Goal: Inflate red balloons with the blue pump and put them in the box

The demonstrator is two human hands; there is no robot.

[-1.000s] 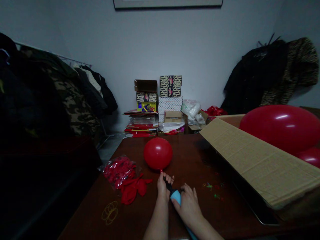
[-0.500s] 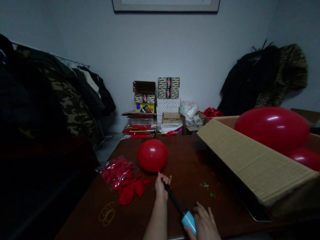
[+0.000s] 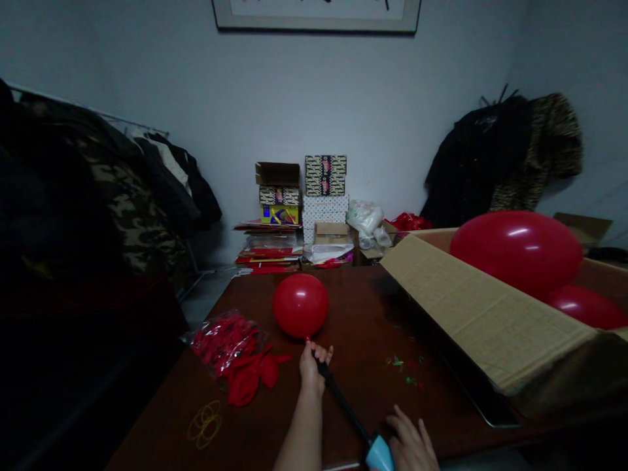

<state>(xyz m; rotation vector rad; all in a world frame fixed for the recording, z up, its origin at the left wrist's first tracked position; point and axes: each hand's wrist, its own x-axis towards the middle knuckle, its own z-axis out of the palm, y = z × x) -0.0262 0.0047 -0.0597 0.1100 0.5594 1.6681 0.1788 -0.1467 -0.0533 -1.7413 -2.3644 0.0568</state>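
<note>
A round, inflated red balloon (image 3: 300,305) stands above the table, its neck toward me. My left hand (image 3: 314,366) is closed around that neck and the tip of a black tube. The tube belongs to a hand balloon pump (image 3: 379,453) with a light blue part at the bottom edge of the view. My right hand (image 3: 412,439) is at this blue part, its fingers stretched along the side; the thumb and palm are mostly out of sight. Left of the balloon lie several limp red balloons (image 3: 245,383) beside a clear bag of red balloons (image 3: 223,343).
Yellow rubber bands (image 3: 205,424) lie at the table's front left. Small coloured bits (image 3: 409,379) are scattered right of the pump. An open cardboard box (image 3: 483,317) with inflated red balloons (image 3: 517,252) takes up the right side. Stacked boxes (image 3: 325,216) stand beyond the table.
The pump's blue part and my right hand have moved slightly down and away from my left hand, showing more black tube. My left hand keeps its grip. The view has shifted a little.
</note>
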